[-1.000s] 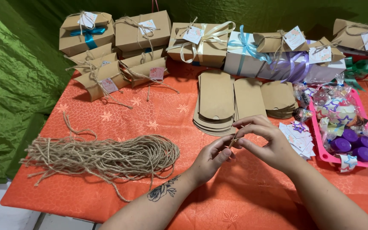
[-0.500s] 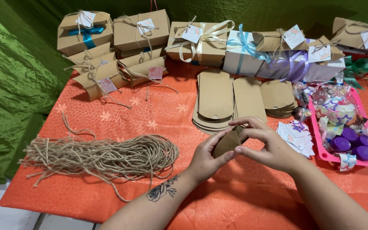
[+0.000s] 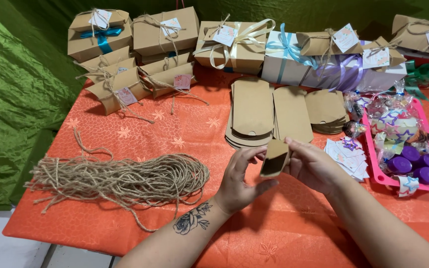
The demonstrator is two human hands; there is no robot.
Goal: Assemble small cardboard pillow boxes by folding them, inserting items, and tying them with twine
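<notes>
Both hands pinch one small brown cardboard box (image 3: 275,158): the left hand (image 3: 239,179) from its left, the right hand (image 3: 314,166) from its right. The box is held just in front of the stack of flat brown box blanks (image 3: 252,113), with the bundle of twine (image 3: 120,179) far to its left.

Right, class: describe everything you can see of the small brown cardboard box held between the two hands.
The small kraft cardboard box looks like plain brown card, matching the flat blanks stacked behind it. It is partly folded into shape, one open end showing a dark inside. It is held upright, slightly tilted, above the orange tablecloth. The left hand pinches it with thumb below and fingers above; the right hand grips its other side.
</notes>
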